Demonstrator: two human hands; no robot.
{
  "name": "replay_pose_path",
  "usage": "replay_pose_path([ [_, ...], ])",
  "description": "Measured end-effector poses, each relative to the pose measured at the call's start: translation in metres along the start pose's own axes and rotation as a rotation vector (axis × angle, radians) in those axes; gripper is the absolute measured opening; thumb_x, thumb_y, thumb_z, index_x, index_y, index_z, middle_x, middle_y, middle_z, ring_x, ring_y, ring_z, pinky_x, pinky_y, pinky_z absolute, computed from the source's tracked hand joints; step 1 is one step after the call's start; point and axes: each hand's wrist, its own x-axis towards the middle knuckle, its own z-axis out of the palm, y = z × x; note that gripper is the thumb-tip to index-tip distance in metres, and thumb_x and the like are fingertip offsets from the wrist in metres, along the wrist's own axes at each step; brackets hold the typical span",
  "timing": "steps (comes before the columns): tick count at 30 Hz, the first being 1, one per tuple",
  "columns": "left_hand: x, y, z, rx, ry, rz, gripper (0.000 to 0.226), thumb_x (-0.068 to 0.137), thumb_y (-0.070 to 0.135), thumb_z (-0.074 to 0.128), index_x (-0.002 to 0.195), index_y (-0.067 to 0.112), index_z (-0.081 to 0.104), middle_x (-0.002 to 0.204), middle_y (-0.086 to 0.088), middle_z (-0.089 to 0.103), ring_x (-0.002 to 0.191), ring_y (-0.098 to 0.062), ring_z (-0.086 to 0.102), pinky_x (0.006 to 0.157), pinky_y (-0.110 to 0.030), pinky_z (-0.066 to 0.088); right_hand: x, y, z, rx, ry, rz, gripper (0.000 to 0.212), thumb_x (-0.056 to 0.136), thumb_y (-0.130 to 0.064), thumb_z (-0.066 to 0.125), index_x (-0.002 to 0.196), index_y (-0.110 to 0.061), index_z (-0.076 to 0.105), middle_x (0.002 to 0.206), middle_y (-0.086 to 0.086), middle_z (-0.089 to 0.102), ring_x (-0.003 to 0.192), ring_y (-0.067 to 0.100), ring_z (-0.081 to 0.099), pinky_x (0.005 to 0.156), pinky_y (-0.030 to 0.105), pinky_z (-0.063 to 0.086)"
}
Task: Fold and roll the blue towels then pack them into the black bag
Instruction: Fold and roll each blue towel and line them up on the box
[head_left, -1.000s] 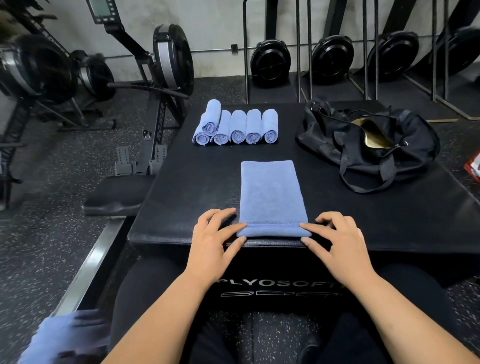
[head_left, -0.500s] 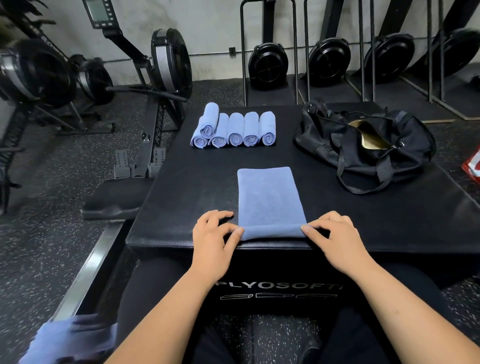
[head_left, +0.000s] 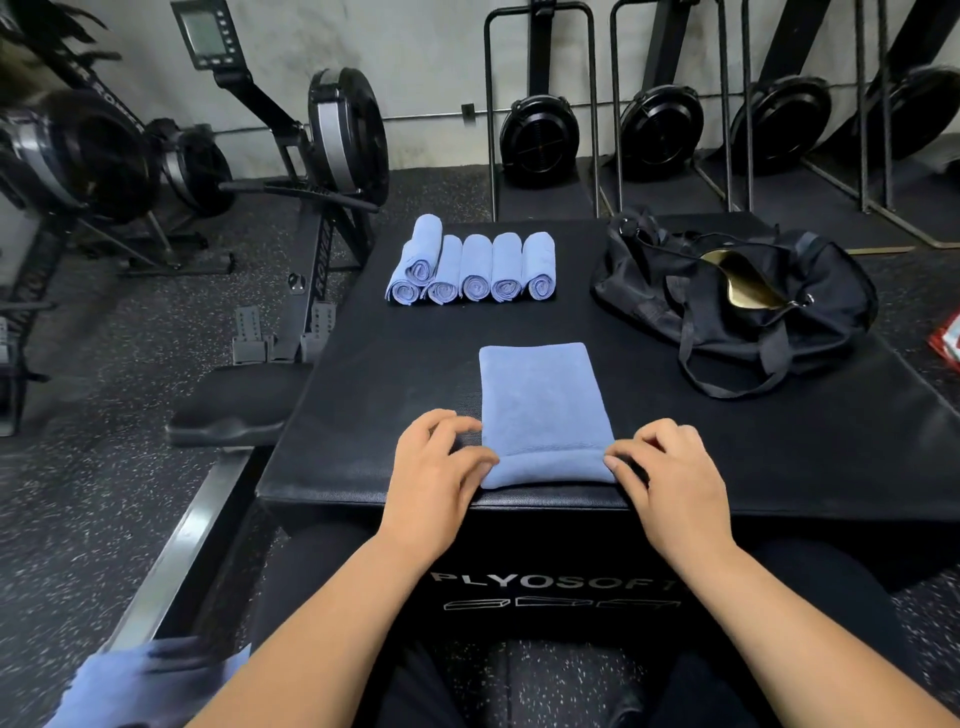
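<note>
Since a moment ago the rolled band at the towel's near edge has grown thicker. Left hand and right hand each pinch one end of it with curled fingers, so the roll runs crosswise between them while the flat part stretches lengthwise away past the fingertips. Beyond the right hand lies the bag; beyond the left, the rolled towels, ends facing the hands.

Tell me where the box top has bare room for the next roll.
Bare: the strip between the rolled towels and the far end of the folded towel; the box top left of that towel; the patch to its right, short of the black bag strap. Crowded: the near edge, where left hand and right hand flank the towel.
</note>
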Motion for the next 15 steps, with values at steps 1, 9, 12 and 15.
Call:
replay_pose_path([
  [1,-0.003,-0.004,-0.001,0.013,-0.012,0.02,0.013,0.102,0.025,0.067,0.107,0.027,0.079,0.128,0.008,0.063,0.127,-0.027,0.049,0.113,-0.031,0.03,-0.001,0.005,0.002,-0.032,0.007,-0.058,0.013,0.1,-0.035,0.068,0.101,-0.027,0.078,0.098,-0.011,0.051,0.09,0.018,0.046,0.067,0.038,0.046],
  [9,-0.015,-0.003,0.006,-0.144,-0.111,-0.205,0.039,0.089,0.051,0.078,0.126,0.038,0.074,0.131,0.022,0.056,0.135,-0.011,0.039,0.117,-0.027,0.026,-0.008,0.023,0.001,-0.029,-0.148,-0.092,0.038,0.095,-0.051,0.062,0.129,-0.035,0.068,0.112,-0.016,0.049,0.105,0.016,0.048,0.087,0.041,0.043],
  [12,-0.014,-0.007,0.009,-0.161,-0.096,-0.254,0.034,0.09,0.048,0.078,0.124,0.041,0.074,0.131,0.026,0.055,0.136,-0.01,0.039,0.117,-0.028,0.028,-0.005,0.021,0.001,0.003,-0.136,-0.037,0.033,0.095,-0.042,0.07,0.128,-0.038,0.069,0.109,-0.018,0.047,0.103,0.015,0.046,0.088,0.04,0.042],
  [15,-0.013,-0.007,0.01,-0.166,-0.105,-0.291,0.031,0.094,0.049,0.074,0.123,0.04,0.074,0.132,0.025,0.055,0.137,-0.007,0.037,0.117,-0.029,0.027,-0.001,0.021,-0.001,0.051,-0.167,0.02,0.033,0.097,-0.052,0.059,0.127,-0.042,0.069,0.107,-0.019,0.047,0.103,0.013,0.045,0.091,0.04,0.042],
])
